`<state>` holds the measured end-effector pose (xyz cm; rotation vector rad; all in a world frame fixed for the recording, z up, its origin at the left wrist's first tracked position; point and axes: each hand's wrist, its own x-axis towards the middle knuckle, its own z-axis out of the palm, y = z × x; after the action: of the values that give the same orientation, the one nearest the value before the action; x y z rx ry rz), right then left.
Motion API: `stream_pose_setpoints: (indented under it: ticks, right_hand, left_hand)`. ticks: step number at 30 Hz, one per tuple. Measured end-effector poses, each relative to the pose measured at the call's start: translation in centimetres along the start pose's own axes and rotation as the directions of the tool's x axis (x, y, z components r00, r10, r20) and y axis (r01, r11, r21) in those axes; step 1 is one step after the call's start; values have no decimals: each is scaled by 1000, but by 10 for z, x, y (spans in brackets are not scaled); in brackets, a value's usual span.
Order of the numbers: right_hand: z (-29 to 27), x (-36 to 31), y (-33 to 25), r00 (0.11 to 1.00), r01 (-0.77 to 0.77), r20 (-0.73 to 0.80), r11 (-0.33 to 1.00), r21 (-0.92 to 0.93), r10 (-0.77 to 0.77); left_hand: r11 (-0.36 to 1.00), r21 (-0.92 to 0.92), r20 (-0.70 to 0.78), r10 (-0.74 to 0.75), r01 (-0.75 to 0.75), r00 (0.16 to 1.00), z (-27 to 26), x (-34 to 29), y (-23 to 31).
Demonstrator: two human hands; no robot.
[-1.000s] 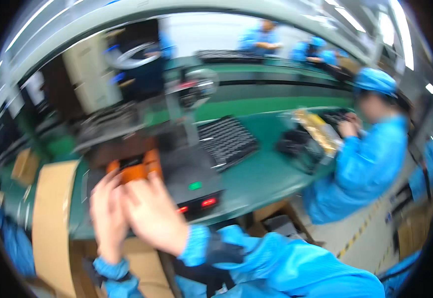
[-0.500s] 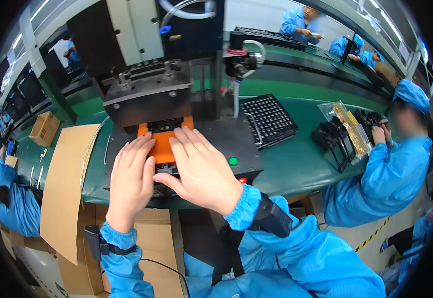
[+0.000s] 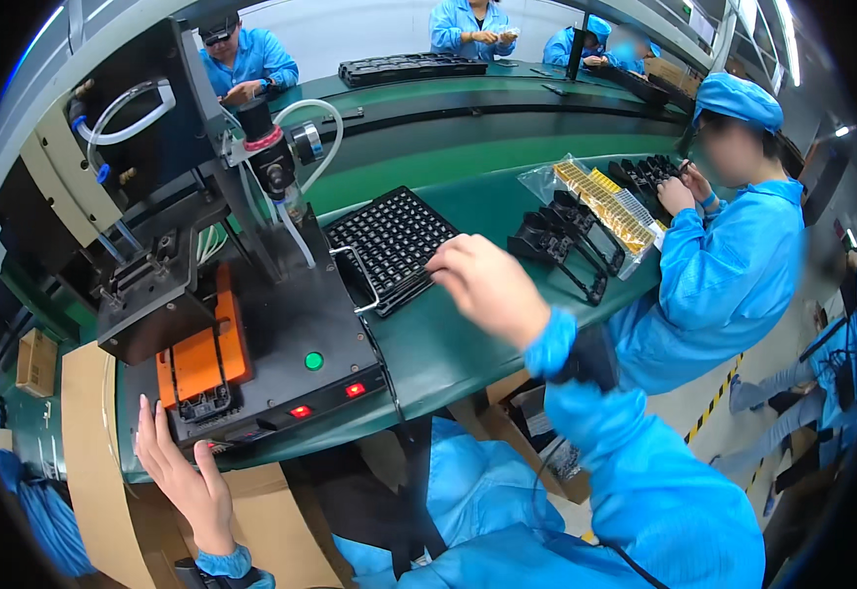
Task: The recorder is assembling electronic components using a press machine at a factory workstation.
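Note:
My left hand (image 3: 188, 481) is open, fingers stretched upward, beside the front left corner of a black press machine (image 3: 281, 344). Nothing is in it. On the machine base, an orange fixture block (image 3: 193, 365) carries a thin black frame part (image 3: 208, 402). My right hand (image 3: 492, 285) hangs over the bench at the right edge of a black grid tray (image 3: 394, 240) with many small pockets. Its fingers are loosely bent and a little apart, with nothing visible in them. Whether they touch the tray is unclear.
Several black frame parts (image 3: 571, 240) and a bag of yellow strips (image 3: 605, 201) lie on the green bench at right. A co-worker (image 3: 733, 236) handles black parts there. Upright cardboard (image 3: 99, 422) stands at left. Green and red buttons (image 3: 314, 361) sit on the machine base.
My hands have left the orange block, the left moving down and left, the right over to the tray. The view has swung right. The frame part on the block is now uncovered.

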<state>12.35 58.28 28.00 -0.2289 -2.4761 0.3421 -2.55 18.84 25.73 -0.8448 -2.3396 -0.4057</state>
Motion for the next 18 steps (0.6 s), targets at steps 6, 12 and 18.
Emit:
stream_pose_setpoints:
  ticks: [6, 12, 18]
  right_hand:
    - [4, 27, 61, 962, 184, 218, 980, -70, -165]
    - [24, 40, 49, 924, 281, 274, 960, -11, -267]
    - [18, 54, 47, 903, 209, 387, 978, -20, -185]
  left_hand:
    - [999, 24, -50, -39, 40, 998, 8, -1, 0]
    - [996, 4, -95, -93, 94, 991, 13, 0, 1]
    - [991, -60, -114, -129, 123, 985, 15, 2, 3]
